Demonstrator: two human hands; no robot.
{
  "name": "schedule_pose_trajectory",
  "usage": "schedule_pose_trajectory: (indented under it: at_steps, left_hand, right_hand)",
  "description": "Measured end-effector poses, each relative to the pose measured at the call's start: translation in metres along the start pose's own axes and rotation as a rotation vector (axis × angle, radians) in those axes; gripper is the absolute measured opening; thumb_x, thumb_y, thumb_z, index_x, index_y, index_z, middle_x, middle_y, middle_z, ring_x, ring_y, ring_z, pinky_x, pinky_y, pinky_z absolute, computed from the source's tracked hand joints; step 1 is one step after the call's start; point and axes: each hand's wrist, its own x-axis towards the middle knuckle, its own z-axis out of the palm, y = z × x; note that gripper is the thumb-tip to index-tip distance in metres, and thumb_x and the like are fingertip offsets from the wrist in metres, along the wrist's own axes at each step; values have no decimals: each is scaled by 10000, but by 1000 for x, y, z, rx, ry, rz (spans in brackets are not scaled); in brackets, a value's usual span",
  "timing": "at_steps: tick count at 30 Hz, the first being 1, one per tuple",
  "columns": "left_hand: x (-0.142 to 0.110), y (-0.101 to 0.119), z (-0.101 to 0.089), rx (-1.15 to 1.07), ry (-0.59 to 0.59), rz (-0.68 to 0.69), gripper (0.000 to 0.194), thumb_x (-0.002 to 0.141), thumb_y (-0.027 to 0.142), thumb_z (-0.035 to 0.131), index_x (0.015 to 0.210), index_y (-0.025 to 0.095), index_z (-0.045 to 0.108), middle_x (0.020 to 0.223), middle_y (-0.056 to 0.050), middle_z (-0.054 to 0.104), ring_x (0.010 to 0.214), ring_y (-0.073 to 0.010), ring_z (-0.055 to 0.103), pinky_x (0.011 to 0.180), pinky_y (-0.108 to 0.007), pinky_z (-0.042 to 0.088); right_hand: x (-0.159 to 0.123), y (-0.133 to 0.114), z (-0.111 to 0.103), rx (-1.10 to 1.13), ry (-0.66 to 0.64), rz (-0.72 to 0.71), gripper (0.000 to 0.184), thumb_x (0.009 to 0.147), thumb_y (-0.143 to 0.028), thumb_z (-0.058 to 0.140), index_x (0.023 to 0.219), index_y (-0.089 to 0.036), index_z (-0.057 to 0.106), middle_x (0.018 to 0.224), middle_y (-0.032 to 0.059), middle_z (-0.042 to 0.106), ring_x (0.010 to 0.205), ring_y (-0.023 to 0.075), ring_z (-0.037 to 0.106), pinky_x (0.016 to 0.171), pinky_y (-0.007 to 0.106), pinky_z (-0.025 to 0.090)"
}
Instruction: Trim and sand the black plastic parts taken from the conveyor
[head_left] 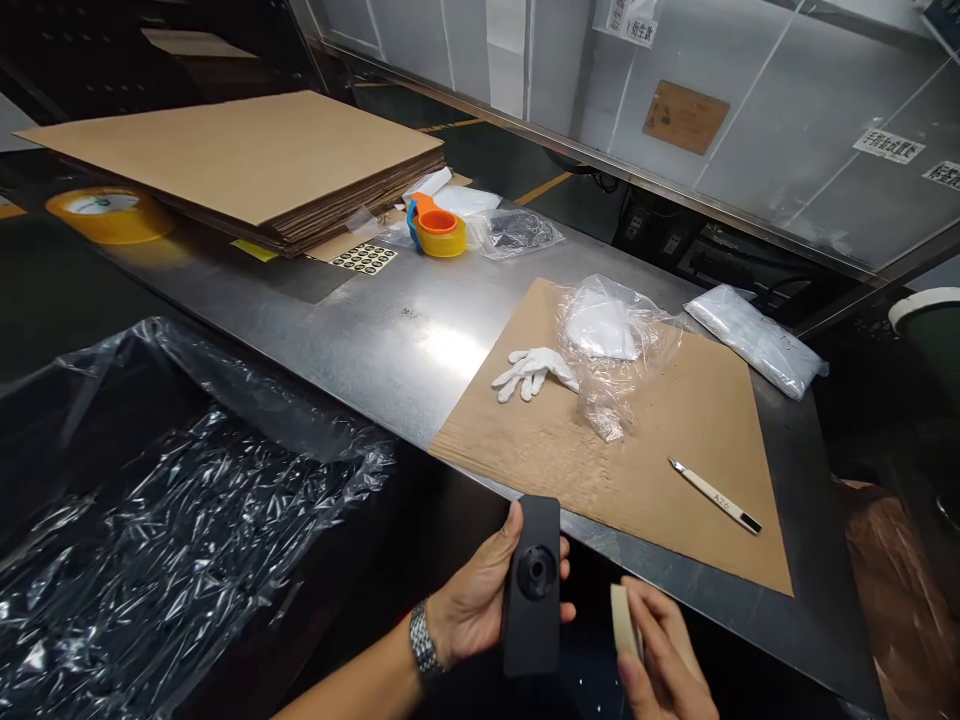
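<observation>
My left hand (472, 605), with a metal watch band at the wrist, is wrapped round a flat black rectangular part (532, 635). A round recess with a hole in its middle faces up from the part. To its right, my right hand (667, 655) pinches a small beige strip (621, 618) between thumb and fingers, apart from the black part. The strip's exact kind cannot be made out. Beyond both hands, a craft knife (716, 495) with a white handle and a white glove (531, 374) lie on a cardboard sheet (517, 470).
A clear plastic bag (607, 385) with white contents sits on the cardboard. A wrapped white packet (757, 340), an orange tape dispenser (439, 228), a roll of tape (112, 215) and stacked cardboard (247, 150) stand on the metal table (375, 350). Black plastic sheeting (187, 540) fills the lower left.
</observation>
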Motion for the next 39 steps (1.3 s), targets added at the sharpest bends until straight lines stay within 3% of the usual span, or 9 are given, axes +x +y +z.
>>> schedule_pose_trajectory:
  at_steps: [5, 10, 15, 17, 20, 24, 28, 34, 39]
  left_hand:
    - [1, -24, 0, 157, 53, -127, 620, 794, 674, 284, 1050, 204, 597, 561, -7, 582, 405, -136, 544, 382, -230, 426]
    - [-2, -35, -7, 326, 209, -300, 812, 733, 758, 215, 602, 74, 633, 411, -65, 510, 335, -145, 507, 315, -205, 298]
    - [-2, -32, 7, 366, 155, 41, 490, 881, 513, 290, 1250, 252, 479, 749, -25, 644, 515, -116, 538, 459, -215, 402]
    - [-2, -31, 9, 547, 210, 71, 519, 872, 529, 293, 1289, 262, 447, 901, -54, 652, 526, -126, 525, 456, -244, 402]
    - [0, -28, 6, 678, 244, 168, 502, 878, 507, 297, 1228, 236, 535, 1086, -63, 611, 820, -178, 567, 720, -294, 443]
    - [2, -25, 2, 556, 233, 106, 562, 865, 564, 253, 1289, 261, 462, 845, -42, 643, 879, -217, 563, 861, -386, 381]
    - [2, -25, 6, 553, 231, 165, 452, 895, 461, 316, 1193, 228, 564, 1034, -34, 622, 1064, -188, 492, 958, -302, 303]
    - [6, -24, 7, 137, 202, -108, 560, 800, 569, 441, 1294, 309, 395, 603, 29, 541, 485, -117, 491, 526, -253, 384]
    - [11, -20, 7, -121, 83, -113, 362, 817, 462, 482, 1153, 328, 482, 603, 31, 478, 538, -115, 497, 560, -235, 414]
  right_hand:
    - [45, -20, 3, -51, -261, -345, 502, 816, -64, 464, 1299, -199, 453, 1157, 134, 459, 1073, 256, 459, 813, 419, 480]
    - [53, -17, 8, -121, -274, -355, 547, 811, -10, 420, 1323, -202, 408, 1118, 129, 464, 1034, 234, 459, 797, 434, 471]
    - [51, -24, 4, -146, -332, -425, 533, 798, -8, 447, 1312, -145, 419, 1124, 144, 425, 1053, 243, 433, 797, 405, 468]
    - [51, -26, 3, -227, -284, -398, 536, 795, 11, 446, 1306, -148, 421, 1120, 145, 431, 1025, 234, 441, 802, 420, 458]
    - [44, -30, 8, -298, -284, -429, 487, 807, -18, 444, 1279, -135, 441, 1073, 152, 481, 972, 232, 464, 769, 426, 471]
    - [33, -37, 15, -305, -304, -485, 371, 819, -77, 469, 1183, -118, 520, 951, 140, 546, 882, 218, 500, 721, 405, 494]
    - [40, -43, 12, -327, -288, -378, 464, 795, -21, 456, 1251, -105, 463, 1054, 167, 504, 937, 228, 493, 729, 404, 488]
    - [27, -43, 22, -164, -311, -425, 487, 768, -39, 483, 1251, -103, 478, 1045, 150, 482, 961, 236, 484, 775, 425, 480]
    - [4, -33, 27, -106, -149, -287, 471, 829, -88, 429, 1285, -202, 462, 1049, 130, 505, 966, 240, 505, 745, 430, 482]
